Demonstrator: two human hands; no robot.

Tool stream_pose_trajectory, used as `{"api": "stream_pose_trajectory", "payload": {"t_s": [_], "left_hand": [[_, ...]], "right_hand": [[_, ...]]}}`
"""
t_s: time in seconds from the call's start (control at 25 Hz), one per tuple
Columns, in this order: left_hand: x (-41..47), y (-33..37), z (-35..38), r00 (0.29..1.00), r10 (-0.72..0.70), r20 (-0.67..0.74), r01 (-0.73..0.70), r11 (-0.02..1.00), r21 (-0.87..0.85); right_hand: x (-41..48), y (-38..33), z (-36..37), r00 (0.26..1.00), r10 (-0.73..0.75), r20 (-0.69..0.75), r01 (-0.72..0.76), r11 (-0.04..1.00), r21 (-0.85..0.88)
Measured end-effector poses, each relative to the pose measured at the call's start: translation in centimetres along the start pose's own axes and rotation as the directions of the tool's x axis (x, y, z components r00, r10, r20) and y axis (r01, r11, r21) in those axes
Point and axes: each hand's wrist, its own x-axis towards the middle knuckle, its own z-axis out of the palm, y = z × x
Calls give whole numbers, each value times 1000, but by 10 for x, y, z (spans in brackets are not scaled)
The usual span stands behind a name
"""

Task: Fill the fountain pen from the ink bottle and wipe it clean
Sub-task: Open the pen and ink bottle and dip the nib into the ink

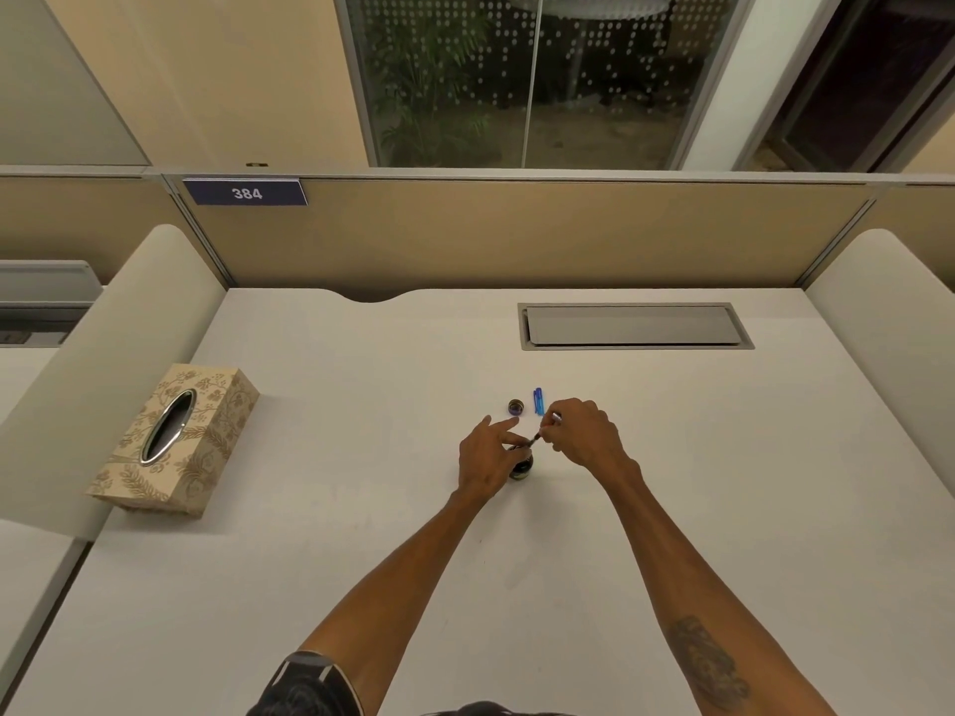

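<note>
Over the ink bottle (521,466), left hand (488,457) curled round it, forefinger lifted; right hand (581,436) pinching the pen (540,434), tip at the mouth. Likely upset if nudged, ink over the bench (362,509). Bottle cap (515,407) and blue pen cap (538,401) just beyond; tissue box (175,439) well apart.

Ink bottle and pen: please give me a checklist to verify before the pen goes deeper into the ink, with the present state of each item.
1. Ink bottle uncapped: ok, its cap lies apart on the desk.
2. Bottle steadied by left hand: ok.
3. Pen held by right hand, tip toward bottle mouth: ok.
4. Nib inside the ink: cannot tell.
5. Blue pen cap clear of the bottle: ok.
6. Tissue box ready for wiping: cannot tell, no tissue shows.
</note>
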Motion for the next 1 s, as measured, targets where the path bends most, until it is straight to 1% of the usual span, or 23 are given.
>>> {"api": "stream_pose_trajectory", "payload": {"t_s": [0.16,0.28,0.36,0.44,0.56,0.68,0.76,0.84,0.92,1.0], "left_hand": [[1,-1,1,1000,-11,2,11,1000,3],[0,-1,1,1000,-12,0,12,1000,-4],[1,0,1,1000,-13,1,13,1000,-7],[0,0,1,1000,-9,3,9,1000,5],[-1,-1,-1,1000,-2,1,2,1000,-2],[-2,0,-1,1000,-2,4,2,1000,-8],[-2,0,-1,1000,4,2,-4,1000,-10],[-2,1,-1,1000,3,0,-3,1000,-11],[-3,2,-1,1000,-11,3,11,1000,-6],[-3,2,-1,1000,-15,6,15,1000,-10]], "right_hand": [[-3,-1,3,998,50,-24,-50,999,13],[-1,2,2,1000,21,-3,-21,999,35],[1,2,0,1000,-13,7,13,1000,1],[1,1,1,1000,4,-5,-4,1000,-16],[-1,0,2,998,55,-15,-55,998,15],[-1,3,0,999,33,-16,-32,998,61],[1,3,-2,1000,5,-2,-5,999,37],[1,2,-1,1000,24,-6,-24,1000,10],[0,0,-1,998,54,-15,-54,998,26],[-2,1,0,999,45,-27,-43,998,47]]}}
